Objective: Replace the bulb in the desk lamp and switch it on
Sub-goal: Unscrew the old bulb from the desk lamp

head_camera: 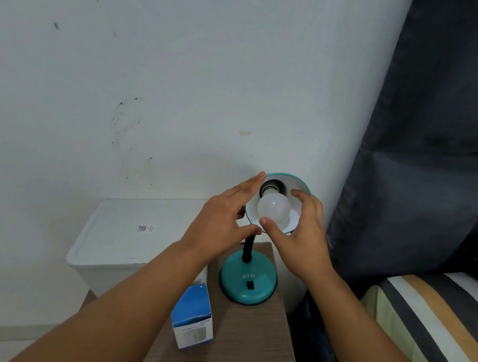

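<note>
Nearest, the right hand [301, 234] cups the white bulb [274, 210] seated in the shade [301, 187] (unlit); the left hand [226, 213], fingers spread, steadies the rim beside it. Likely unscrewing comes next: twist gently, shade braced.

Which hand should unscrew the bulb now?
Probably the right hand: its thumb and fingers already curl around the bulb inside the shade. The left hand lies flat against the shade's rim, well placed to steady the lamp.
</note>
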